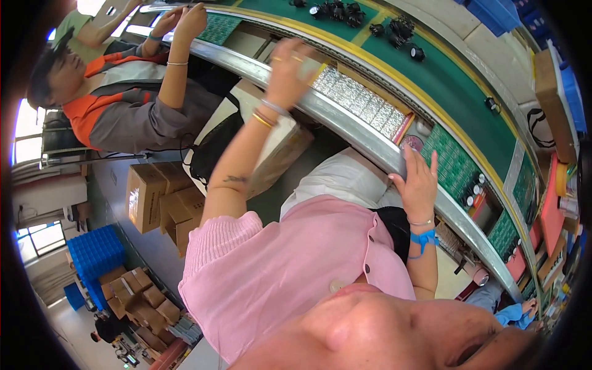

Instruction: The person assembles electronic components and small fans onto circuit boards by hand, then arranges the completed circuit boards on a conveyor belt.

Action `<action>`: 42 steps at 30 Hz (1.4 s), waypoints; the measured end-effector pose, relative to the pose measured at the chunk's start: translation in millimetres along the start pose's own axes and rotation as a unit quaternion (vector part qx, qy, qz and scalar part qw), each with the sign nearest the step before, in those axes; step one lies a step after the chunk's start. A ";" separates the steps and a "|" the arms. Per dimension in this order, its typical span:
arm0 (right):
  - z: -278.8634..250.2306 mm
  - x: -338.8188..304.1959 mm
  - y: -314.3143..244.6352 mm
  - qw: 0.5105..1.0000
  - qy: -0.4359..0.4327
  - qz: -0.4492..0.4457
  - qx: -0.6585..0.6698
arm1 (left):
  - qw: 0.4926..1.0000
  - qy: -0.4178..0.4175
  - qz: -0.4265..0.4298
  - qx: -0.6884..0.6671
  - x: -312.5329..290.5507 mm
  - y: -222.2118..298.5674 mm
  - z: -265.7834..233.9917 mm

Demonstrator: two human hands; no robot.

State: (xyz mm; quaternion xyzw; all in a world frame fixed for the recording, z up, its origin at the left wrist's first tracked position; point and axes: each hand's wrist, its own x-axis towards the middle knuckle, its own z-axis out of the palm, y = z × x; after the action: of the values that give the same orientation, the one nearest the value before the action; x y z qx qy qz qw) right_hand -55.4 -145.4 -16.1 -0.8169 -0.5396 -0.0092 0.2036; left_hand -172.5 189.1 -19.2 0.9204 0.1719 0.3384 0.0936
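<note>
My left hand (288, 74), smeared by motion, is over the metal rail at the near end of a silver, bubbly-surfaced sheet (361, 98). Rings and bracelets show on it, but its finger pose and any contents are unclear. My right hand (419, 184), above a blue wristband, has its fingers apart and appears to rest at the inner edge of the metal rail (364, 135), holding nothing visible. Just past its fingertips sits a small round pinkish item (412, 143). Green circuit boards (455, 161) lie alongside, some carrying black parts with white round tops (473, 192).
Beyond the rail runs a green conveyor belt (453, 74) bearing clusters of black round parts (398, 32). A co-worker (132, 111) in orange and grey sits at the left, hands raised. Cardboard boxes (148, 194) and blue crates (97, 250) stand behind; blue bins (496, 13) line the far side.
</note>
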 end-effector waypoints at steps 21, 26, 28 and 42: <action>-62.8 -133.5 106.6 0.851 0.018 0.459 -0.254 | 0.819 -0.142 -0.474 0.291 38.4 -378.9 -63.5; -29.4 -70.7 58.6 0.953 0.143 0.218 -0.151 | 0.814 -0.158 -0.479 0.287 41.4 -440.7 -55.6; -26.7 -58.2 56.6 0.964 0.138 0.177 -0.145 | 0.807 -0.169 -0.487 0.288 38.1 -432.2 -64.9; -25.9 -62.1 47.2 0.959 0.161 0.194 -0.130 | 0.829 -0.195 -0.458 0.254 29.5 -392.4 -69.0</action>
State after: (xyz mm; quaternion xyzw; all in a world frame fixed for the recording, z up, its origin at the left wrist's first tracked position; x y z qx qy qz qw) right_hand -34.2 -224.5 -22.2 -0.9129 -0.3255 -0.1707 0.1775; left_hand -296.0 566.5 -63.1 0.7746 0.6314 0.0147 0.0322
